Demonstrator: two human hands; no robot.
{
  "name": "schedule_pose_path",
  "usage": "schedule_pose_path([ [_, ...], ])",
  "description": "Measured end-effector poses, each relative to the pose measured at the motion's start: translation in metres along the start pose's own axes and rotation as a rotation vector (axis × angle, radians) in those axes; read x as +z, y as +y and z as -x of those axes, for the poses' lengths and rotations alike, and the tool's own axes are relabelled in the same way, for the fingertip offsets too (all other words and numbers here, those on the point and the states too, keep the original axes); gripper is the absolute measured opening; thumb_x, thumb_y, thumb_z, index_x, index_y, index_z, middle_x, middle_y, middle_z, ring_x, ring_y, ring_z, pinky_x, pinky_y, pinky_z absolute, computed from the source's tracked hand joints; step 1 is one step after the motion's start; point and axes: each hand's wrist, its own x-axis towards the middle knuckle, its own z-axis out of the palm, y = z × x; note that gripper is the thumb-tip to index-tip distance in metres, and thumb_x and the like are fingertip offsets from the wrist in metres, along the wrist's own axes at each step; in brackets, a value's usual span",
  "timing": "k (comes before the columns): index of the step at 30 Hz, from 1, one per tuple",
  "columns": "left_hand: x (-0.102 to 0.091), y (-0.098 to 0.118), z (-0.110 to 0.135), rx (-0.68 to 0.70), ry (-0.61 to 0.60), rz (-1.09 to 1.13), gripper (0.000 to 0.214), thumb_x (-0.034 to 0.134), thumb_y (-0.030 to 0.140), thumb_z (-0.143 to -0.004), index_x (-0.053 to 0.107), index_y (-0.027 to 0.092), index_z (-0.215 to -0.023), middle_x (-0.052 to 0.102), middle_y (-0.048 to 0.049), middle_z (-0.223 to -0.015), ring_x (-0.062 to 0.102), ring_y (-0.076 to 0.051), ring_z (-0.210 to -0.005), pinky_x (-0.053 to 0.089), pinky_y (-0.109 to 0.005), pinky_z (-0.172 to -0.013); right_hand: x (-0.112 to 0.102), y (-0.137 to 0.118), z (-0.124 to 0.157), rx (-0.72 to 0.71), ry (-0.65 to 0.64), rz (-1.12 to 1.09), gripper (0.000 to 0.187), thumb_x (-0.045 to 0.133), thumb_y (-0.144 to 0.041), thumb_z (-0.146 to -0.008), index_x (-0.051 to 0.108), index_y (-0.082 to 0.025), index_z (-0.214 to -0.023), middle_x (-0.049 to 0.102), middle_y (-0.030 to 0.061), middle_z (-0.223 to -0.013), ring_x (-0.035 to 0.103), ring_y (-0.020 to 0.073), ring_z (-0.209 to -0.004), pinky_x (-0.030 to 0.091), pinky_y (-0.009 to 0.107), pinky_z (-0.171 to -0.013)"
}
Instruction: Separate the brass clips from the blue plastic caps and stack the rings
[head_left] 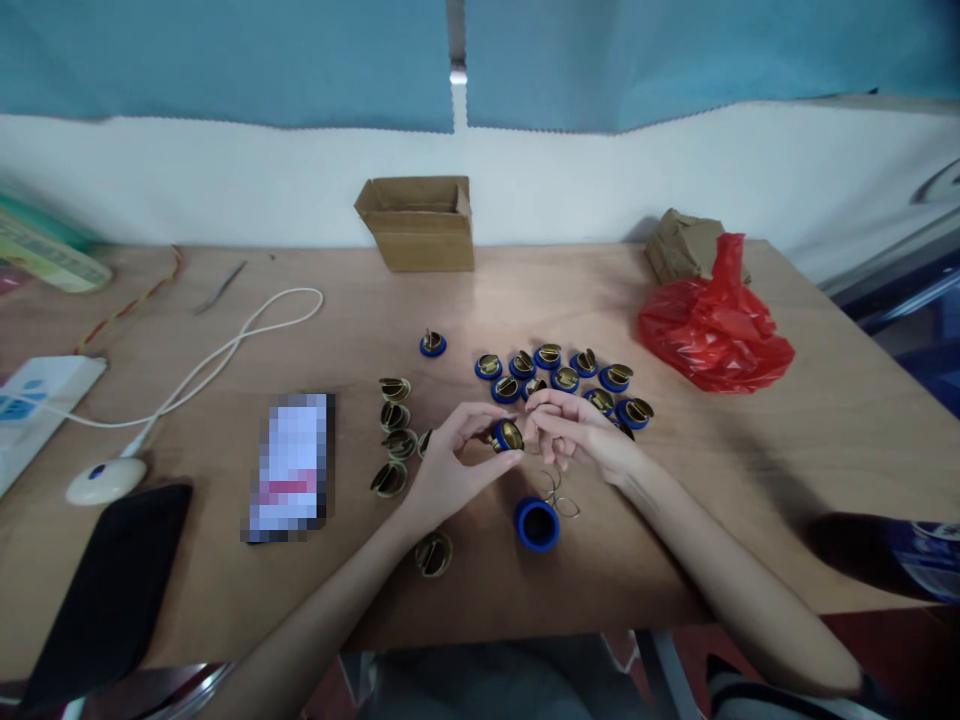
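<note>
My left hand grips a blue-rimmed round brass piece between thumb and fingers, its brass face turned up to the right. Close beside it, my right hand has its thumb and fingers pressed together; whatever they pinch, if anything, is too small to make out. Several similar blue-rimmed brass pieces lie just beyond my hands. Left of my left hand are several brass pieces without blue rims. A hollow blue cup-like part and thin wire rings lie on the table below my hands.
An open cardboard box stands at the back wall. To the right are a red plastic bag, a brown paper package and a dark bottle. Phones, a white cable and a power strip are left.
</note>
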Motion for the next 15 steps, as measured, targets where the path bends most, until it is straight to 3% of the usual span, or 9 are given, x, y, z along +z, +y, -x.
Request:
schedule_pose_path([
  [4, 0.0003, 0.0025, -0.0003, 0.000, 0.003, -0.025, 0.037, 0.082, 0.023, -0.079, 0.062, 0.021, -0.110, 0.075, -0.0063, -0.109, 0.073, -0.020, -0.104, 0.059, -0.034, -0.095, -0.0023, -0.0019, 0.0019, -0.058, -0.064, 0.108, 0.036, 0.071, -0.035, -0.094, 0.047, -0.022, -0.116, 0.068, -0.0043, -0.077, 0.063, 0.0080, -0.051, 0.047, 0.017, -0.044],
  [8, 0.0004, 0.0023, -0.0006, 0.008, 0.009, -0.048, 0.036, 0.082, 0.023, -0.079, 0.063, 0.021, -0.110, 0.075, -0.0056, -0.109, 0.073, -0.020, -0.105, 0.059, -0.035, -0.097, -0.0065, -0.0042, 0.0023, -0.105, -0.057, 0.194, 0.036, 0.068, -0.038, -0.096, 0.043, -0.022, -0.117, 0.065, -0.0048, -0.077, 0.062, 0.0088, -0.053, 0.048, 0.020, -0.048],
  [12, 0.0012, -0.0001, -0.0004, 0.018, 0.001, -0.034, 0.036, 0.081, 0.022, -0.079, 0.063, 0.022, -0.110, 0.075, -0.0050, -0.110, 0.073, -0.020, -0.107, 0.058, -0.037, -0.100, -0.0095, -0.0064, 0.0018, -0.112, -0.039, 0.278, 0.030, 0.066, -0.041, -0.097, 0.052, -0.020, -0.113, 0.067, -0.0016, -0.080, 0.063, 0.0092, -0.058, 0.050, 0.021, -0.051],
  [15, 0.0015, -0.0012, -0.0002, 0.009, 0.000, -0.029, 0.037, 0.082, 0.022, -0.079, 0.063, 0.022, -0.110, 0.075, -0.0053, -0.111, 0.073, -0.021, -0.108, 0.057, -0.038, -0.102, -0.0085, -0.0088, 0.0018, -0.110, -0.033, 0.343, 0.026, 0.066, -0.042, -0.096, 0.064, -0.017, -0.101, 0.069, 0.0015, -0.081, 0.063, 0.0090, -0.062, 0.053, 0.021, -0.057],
])
